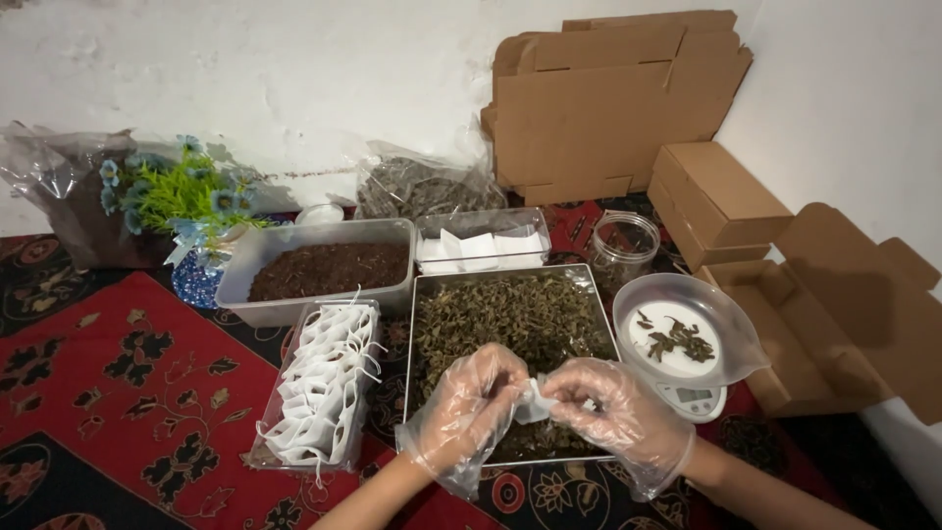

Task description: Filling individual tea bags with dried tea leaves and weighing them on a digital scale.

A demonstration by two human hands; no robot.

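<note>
While hands (pixel 535 400) pinch sachet (pixel 536 402), leaf tray (pixel 510 275) beneath.

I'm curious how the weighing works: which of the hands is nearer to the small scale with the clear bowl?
The right hand is nearer, just left of the scale, below its clear bowl. The left hand is farther left, over the tray of dried leaves.

Dim warm light, soft shadows, slight blur
</note>
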